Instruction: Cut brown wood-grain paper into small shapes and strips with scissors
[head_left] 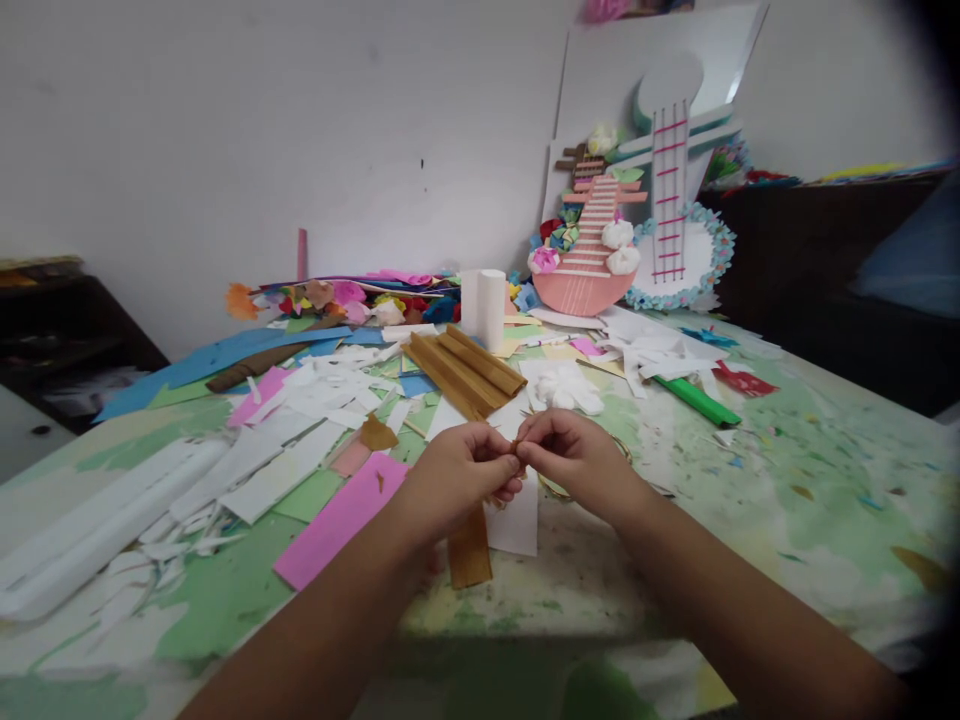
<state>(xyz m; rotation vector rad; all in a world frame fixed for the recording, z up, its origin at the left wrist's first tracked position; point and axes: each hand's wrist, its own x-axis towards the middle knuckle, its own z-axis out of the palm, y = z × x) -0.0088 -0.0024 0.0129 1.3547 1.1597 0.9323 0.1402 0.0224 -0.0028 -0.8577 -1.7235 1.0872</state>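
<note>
Head view shows the left hand [466, 462] and right hand [576, 458] both pinched nearly closed on a small brown paper piece [515, 448] directly between their fingertips, neither hand nearer, its long axis too small to tell.

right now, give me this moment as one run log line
left hand: pinching small brown piece | right hand: pinching it too | near: brown strip | beyond: folded brown paper, white roll
</note>
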